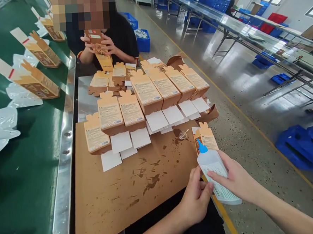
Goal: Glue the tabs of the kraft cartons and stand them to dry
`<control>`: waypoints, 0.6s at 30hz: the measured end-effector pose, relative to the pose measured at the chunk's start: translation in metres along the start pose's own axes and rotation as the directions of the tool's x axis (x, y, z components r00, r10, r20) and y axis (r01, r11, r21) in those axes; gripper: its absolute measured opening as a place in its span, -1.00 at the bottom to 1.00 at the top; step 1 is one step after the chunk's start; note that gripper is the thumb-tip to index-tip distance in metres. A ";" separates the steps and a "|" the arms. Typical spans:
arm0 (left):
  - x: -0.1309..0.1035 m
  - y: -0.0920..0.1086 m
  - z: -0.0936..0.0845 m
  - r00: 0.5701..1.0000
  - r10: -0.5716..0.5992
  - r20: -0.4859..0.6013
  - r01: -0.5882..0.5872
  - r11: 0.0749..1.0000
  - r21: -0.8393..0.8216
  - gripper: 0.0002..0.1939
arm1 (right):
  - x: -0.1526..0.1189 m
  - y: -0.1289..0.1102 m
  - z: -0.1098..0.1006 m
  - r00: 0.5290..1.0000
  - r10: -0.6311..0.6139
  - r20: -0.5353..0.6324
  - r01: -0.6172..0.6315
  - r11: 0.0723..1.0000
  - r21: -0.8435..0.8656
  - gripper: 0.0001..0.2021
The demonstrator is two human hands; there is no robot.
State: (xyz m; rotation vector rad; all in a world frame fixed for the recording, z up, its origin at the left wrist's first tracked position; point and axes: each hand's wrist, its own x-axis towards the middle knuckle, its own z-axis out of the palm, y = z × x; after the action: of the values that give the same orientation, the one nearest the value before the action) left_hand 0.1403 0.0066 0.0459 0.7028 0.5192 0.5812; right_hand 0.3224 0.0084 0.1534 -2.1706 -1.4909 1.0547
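Note:
A translucent white squeeze bottle (221,190) with green print and a blue nozzle (201,146) is gripped in my right hand (237,177), thumb across its front. The nozzle points up and left, in front of a tan carton (207,134) whose lower part the bottle hides. My left hand (195,195) is closed with fingers curled at the bottle's left edge; whether it grips the bottle or the carton behind cannot be seen. Several tan printed cartons (110,114) with white flaps (121,142) lie in rows across the brown cardboard tabletop (111,204).
Left of the table runs a green conveyor (24,174) carrying open cartons (37,83) and clear plastic bags (0,123). Across the table a person (123,37) holds up a carton (96,39). Dark stains and a small clear ring-shaped item (182,134) mark the cardboard. Blue crates (304,146) stand right.

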 end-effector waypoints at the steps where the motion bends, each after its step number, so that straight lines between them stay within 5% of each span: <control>1: -0.001 -0.001 -0.001 0.999 -0.004 0.046 0.004 1.000 -0.011 -0.12 | 0.003 0.004 -0.001 1.000 -0.004 0.000 0.004 1.000 -0.024 -0.49; 6: -0.007 0.003 -0.014 0.989 -0.045 0.141 0.033 0.996 0.088 0.04 | 0.019 0.018 0.004 1.000 0.000 0.013 0.002 0.989 -0.149 -0.47; 18: -0.010 0.007 -0.021 0.988 -0.050 0.143 0.032 0.991 0.131 0.24 | 0.033 -0.010 -0.002 0.998 0.049 0.042 -0.037 0.968 -0.247 -0.56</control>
State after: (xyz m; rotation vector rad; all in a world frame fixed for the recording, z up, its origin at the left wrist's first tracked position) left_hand 0.1181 0.0134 0.0399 0.8484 0.4361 0.4564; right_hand 0.3232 0.0429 0.1474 -2.3694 -1.6827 0.9871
